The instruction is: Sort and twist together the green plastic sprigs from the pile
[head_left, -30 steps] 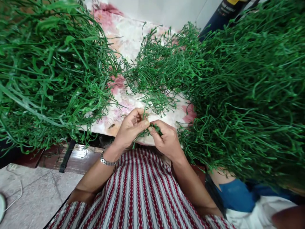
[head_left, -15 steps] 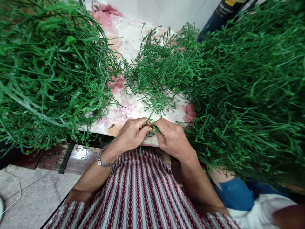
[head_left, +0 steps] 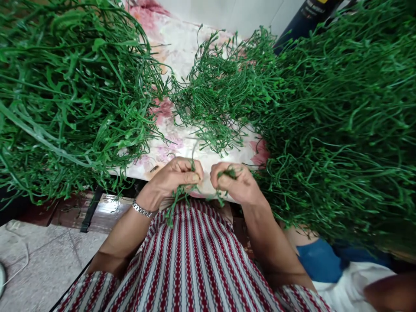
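At the near edge of the cloth (head_left: 175, 47), the left hand (head_left: 173, 177) and right hand (head_left: 238, 184) each clench green stems (head_left: 175, 201), heaps on both sides.

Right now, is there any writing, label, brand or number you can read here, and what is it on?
White lettering on the dark blue object at the top right: too blurred and cropped to read.
No writing shows on the green stems in the left hand and right hand, the flowered cloth or the metal wristband.
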Motion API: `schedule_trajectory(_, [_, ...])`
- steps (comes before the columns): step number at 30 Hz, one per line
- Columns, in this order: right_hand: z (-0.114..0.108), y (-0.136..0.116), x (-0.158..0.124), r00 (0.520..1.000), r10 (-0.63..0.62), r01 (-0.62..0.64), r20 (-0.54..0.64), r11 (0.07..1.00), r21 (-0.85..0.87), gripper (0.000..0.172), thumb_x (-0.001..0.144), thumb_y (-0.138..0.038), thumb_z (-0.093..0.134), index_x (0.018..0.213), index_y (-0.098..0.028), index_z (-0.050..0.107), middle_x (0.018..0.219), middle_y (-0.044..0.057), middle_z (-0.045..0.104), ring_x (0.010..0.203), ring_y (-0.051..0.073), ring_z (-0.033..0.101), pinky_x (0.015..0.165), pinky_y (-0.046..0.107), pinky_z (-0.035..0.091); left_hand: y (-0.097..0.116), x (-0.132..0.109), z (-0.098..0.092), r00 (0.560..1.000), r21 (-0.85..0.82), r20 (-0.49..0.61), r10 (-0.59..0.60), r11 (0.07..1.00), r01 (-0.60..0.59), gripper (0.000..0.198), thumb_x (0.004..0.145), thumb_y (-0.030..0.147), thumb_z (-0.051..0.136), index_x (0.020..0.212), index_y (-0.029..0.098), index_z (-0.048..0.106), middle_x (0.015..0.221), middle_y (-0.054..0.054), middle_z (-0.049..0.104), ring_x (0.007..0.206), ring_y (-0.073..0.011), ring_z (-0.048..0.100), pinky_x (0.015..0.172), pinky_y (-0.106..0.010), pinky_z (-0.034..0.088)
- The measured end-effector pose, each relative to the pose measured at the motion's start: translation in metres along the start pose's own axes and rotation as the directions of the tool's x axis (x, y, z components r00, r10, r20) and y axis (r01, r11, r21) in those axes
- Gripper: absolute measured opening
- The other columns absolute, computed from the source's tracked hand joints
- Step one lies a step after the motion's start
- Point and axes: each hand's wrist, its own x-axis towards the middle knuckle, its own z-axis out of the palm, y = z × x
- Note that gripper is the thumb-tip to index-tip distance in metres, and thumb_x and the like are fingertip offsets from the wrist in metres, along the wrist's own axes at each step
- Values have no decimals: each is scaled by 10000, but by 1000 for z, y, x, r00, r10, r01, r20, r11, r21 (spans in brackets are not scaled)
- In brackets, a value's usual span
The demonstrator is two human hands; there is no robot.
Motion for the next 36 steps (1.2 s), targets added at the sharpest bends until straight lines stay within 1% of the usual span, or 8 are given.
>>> schedule_trajectory(3, [1, -1, 0, 968, -50, 77, -245, 992, 102, 248, 817, -391, 541, 694, -177, 547, 686, 18, 505, 594, 118, 497, 556, 259, 422, -4, 1, 2, 982, -40, -177, 73, 996, -81, 248, 680, 361, 688, 641, 130, 607, 555, 0, 523, 465, -68, 399, 444, -205, 281])
schedule_trajectory(6, [0, -9, -2, 935, -97, 150, -341, 980, 132, 205, 832, -351, 519, 715, -185, 540, 772, 35, 537, 615, 127, 547, 578, 289, 469, -9, 2, 6, 960, 25, -244, 139, 990, -137, 218, 698, 331, 684, 650, 135, 601, 573, 9, 511, 500, -68, 396, 471, -202, 284])
schedule_trajectory(9, [0, -14, -5, 913, -70, 140, -401, 979, 148, 109, 848, -309, 510, 811, -208, 530, 755, 2, 539, 451, 73, 473, 425, 230, 406, -14, 4, 9, 930, 89, -298, 213, 977, -195, 189, 714, 308, 675, 660, 140, 607, 579, 17, 494, 517, -72, 401, 486, -207, 296])
schedule_trajectory(12, [4, -8, -7, 923, 35, -30, -383, 999, 18, 119, 862, -300, 501, 931, -216, 548, 673, -30, 517, 393, 43, 355, 376, 192, 305, -18, 6, 12, 892, 129, -352, 285, 958, -255, 152, 734, 292, 657, 682, 152, 627, 615, 15, 504, 544, -78, 417, 508, -211, 315])
schedule_trajectory(15, [13, 2, -6, 929, 104, -192, -354, 955, -225, 210, 833, -354, 540, 965, -194, 572, 684, -24, 521, 519, 67, 425, 497, 204, 365, -21, 7, 14, 842, 206, -401, 362, 931, -302, 110, 746, 271, 647, 698, 173, 657, 668, 6, 515, 626, -94, 463, 580, -216, 360])
schedule_trajectory(18, [22, 11, -3, 932, 93, -237, -350, 887, -396, 263, 752, -368, 633, 925, -181, 566, 724, -21, 533, 640, 95, 465, 599, 217, 390, -21, 8, 18, 809, 304, -422, 410, 904, -300, 79, 736, 255, 657, 698, 193, 686, 716, -3, 529, 729, -114, 502, 666, -225, 391])
schedule_trajectory(26, [26, 13, -5, 934, 9, -198, -358, 846, -494, 138, 810, -306, 549, 791, -172, 521, 696, -15, 518, 642, 103, 482, 620, 225, 391, -27, 6, 19, 825, 187, -425, 372, 928, -322, 52, 704, 256, 686, 704, 208, 706, 694, -14, 595, 717, -136, 552, 661, -248, 420])
schedule_trajectory(36, [17, 6, -3, 983, -68, -59, -171, 765, -641, 88, 768, -93, 464, 753, -163, 515, 688, -8, 503, 645, 104, 476, 621, 227, 369, -16, -4, 14, 881, 226, -358, 310, 944, -241, 121, 748, 247, 647, 827, 203, 726, 761, -32, 671, 699, -123, 594, 620, -220, 440])
